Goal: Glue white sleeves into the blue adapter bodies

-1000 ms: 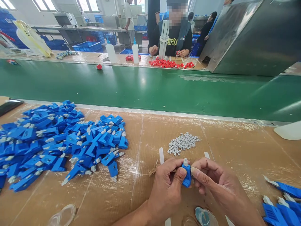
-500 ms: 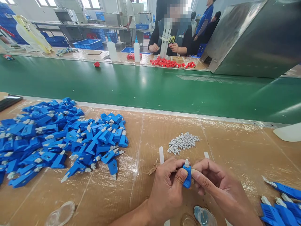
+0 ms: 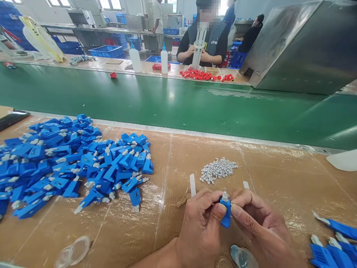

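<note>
My left hand [image 3: 202,223] is closed, its thumb and forefinger gripping a small blue plastic part [image 3: 226,217] with a light grey tip pointing up. Against the right side of that part, my right hand [image 3: 259,219] pinches with thumb and forefinger; whatever is between those fingertips is too small and covered to name. Just beyond both hands lies a heap of tiny grey pieces [image 3: 219,170]. A large pile of similar blue parts with grey tips [image 3: 69,160] spreads over the left of the table. More blue parts [image 3: 331,247] lie at the lower right.
Below my hands stands a small clear cup [image 3: 242,257]; clear round lids [image 3: 74,251] lie at lower left. White tape strips [image 3: 192,185] mark the brown tabletop. Behind runs a green conveyor belt [image 3: 167,100]. Across it, a co-worker [image 3: 212,44] sits by red parts [image 3: 199,75] and white bottles [image 3: 164,61].
My hands keep their hold, and the blue part has turned slightly between them. Across the belt, the co-worker's hands have come up closer to the white upright stand. The view has shifted slightly.
</note>
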Motion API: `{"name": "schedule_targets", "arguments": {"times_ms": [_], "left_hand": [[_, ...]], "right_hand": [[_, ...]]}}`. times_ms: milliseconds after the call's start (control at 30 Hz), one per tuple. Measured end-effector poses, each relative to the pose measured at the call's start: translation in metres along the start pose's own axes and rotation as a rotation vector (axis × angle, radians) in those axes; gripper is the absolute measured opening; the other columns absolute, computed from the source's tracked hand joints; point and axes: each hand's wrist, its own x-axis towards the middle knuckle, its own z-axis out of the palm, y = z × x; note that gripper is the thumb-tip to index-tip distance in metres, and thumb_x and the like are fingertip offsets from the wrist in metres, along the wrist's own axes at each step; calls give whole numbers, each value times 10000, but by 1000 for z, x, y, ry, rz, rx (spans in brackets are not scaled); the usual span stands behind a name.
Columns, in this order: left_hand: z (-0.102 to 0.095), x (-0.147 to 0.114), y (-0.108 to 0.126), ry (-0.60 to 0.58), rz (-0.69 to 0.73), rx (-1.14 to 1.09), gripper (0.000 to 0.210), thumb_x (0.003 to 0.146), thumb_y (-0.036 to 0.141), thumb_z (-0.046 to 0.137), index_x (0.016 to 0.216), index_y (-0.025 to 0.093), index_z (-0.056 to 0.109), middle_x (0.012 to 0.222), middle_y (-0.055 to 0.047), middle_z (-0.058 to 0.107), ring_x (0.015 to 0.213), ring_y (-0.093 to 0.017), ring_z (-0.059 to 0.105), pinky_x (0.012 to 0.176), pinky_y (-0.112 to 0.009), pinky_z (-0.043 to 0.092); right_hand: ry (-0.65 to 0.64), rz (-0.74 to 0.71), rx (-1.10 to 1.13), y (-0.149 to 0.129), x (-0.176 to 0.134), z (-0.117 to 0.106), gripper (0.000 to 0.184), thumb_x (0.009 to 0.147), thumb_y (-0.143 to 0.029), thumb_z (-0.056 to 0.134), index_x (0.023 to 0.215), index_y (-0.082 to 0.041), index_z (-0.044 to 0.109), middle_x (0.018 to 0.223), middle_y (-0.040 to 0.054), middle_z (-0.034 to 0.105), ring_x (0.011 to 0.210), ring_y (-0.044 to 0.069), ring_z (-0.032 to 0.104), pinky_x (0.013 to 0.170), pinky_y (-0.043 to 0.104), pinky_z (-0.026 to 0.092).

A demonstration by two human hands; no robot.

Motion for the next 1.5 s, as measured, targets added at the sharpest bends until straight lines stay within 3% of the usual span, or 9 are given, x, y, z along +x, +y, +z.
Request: {"name": "schedule_targets", "arguments": {"times_ms": [167,333,533,700,933,1100,1233,1400,1500], "left_hand": [[-3,5,11,-96,-127,-152,409,1111,508,635,1006,171,842,865,-42,646,821,-167,583,757,-289,457],[-2,5,15,-150,-134,-193,472,1099,552,637,999,144,852,840,-42,628,778,-155,558,718,-287,419],[-4,0,11,-101,-131,-155,510,1075,594,658,955,135,844,797,-29,591,738,-146,516,679,-284,392],[-8,6,12,-133,-148,-135,519,1064,614,667,990,144,877,803,-44,614,752,-150,542,703,-277,438],[-10,11,5,-354,-511,-781,495,910,593,877,1063,122,886,763,-75,747,608,-114,668,539,-168,473],[-3,-2,2,-336,-581,-870,490,868,545,923,1057,97,874,743,-71,757,535,-87,662,451,-131,410],[-30,-4,32,-250,-514,-285,613,892,710,818,1081,128,870,890,-136,823,676,-186,740,577,-240,556],[-162,34,90,201,95,1124,376,926,621,727,1022,276,840,1047,-77,834,972,-324,750,946,-494,605],[-223,70,93,355,194,1423,219,933,545,688,905,335,744,850,15,747,890,-321,706,980,-617,590]], "right_hand": [[99,258,177,-17,2,0,407,732,-498,1073,972,-245,863,684,-62,554,483,24,310,431,152,276],[66,401,261,-26,1,-1,530,562,-521,1136,1011,-303,958,861,30,695,794,169,657,670,234,570],[-128,386,243,-20,6,-8,383,731,-503,1060,1044,-318,941,863,0,643,573,83,430,508,212,411],[-163,359,184,-21,11,-6,392,748,-536,1042,1013,-270,928,881,32,642,722,150,537,520,200,421],[-182,293,108,-43,-11,-12,711,821,-719,929,1396,-310,845,787,17,676,607,135,543,581,267,536],[-271,190,40,-52,-37,-10,779,919,-700,854,1566,-286,729,808,20,670,652,152,609,602,258,542],[-180,77,-250,-40,-51,-33,692,970,-701,772,1522,-284,767,836,42,754,653,185,675,611,285,560],[266,-181,-899,-41,-48,-148,326,973,-540,766,1104,-299,942,940,89,883,772,273,770,727,360,603],[463,-177,-981,-57,-46,-224,320,962,-489,775,1063,-243,952,880,115,858,676,253,716,654,371,536]]}}
